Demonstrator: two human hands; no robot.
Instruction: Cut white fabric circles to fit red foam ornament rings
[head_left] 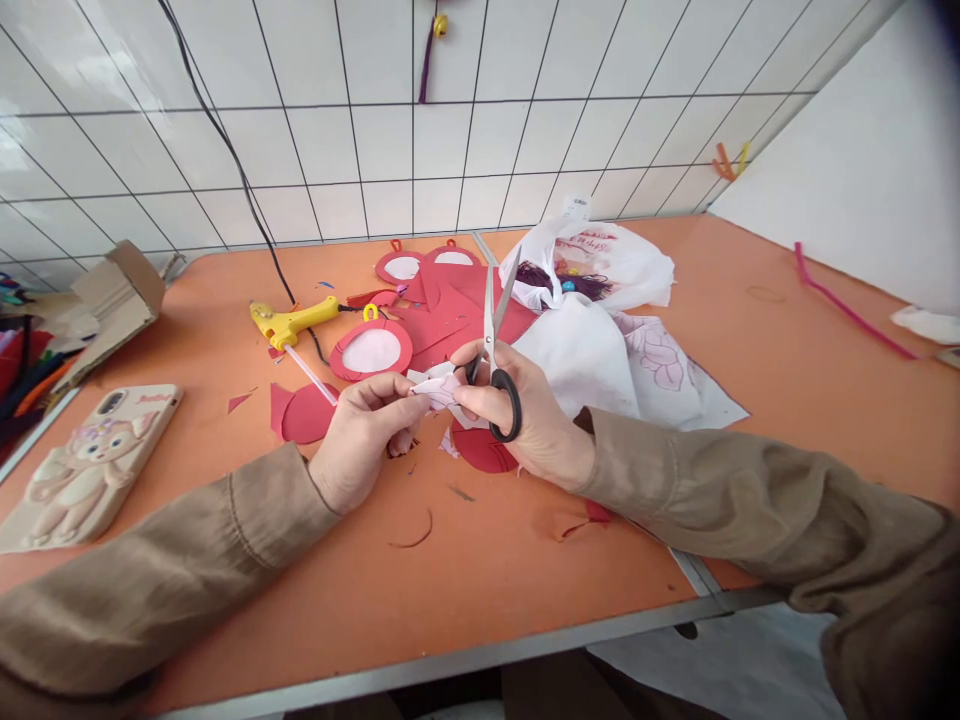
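Observation:
My right hand (pixel 529 420) grips black-handled scissors (pixel 496 340), blades open and pointing up and away. My left hand (pixel 364 435) pinches a small white-pink paper piece (pixel 435 390), and my right fingertips touch it too. Both hands hover over the orange table (pixel 480 570), just above a red paper disc (pixel 480 450). Behind the hands lies a red ring with a white centre (pixel 371 350) and a pile of red paper cut-outs (pixel 450 300).
A yellow glue gun (pixel 289 322) with a black cable lies at the back left. A phone in a cartoon case (pixel 94 460) rests at the left. White plastic bag (pixel 592 262) and printed white sheets (pixel 637 365) sit right of the hands. Cardboard (pixel 112 300) far left; pink stick (pixel 847 305) far right.

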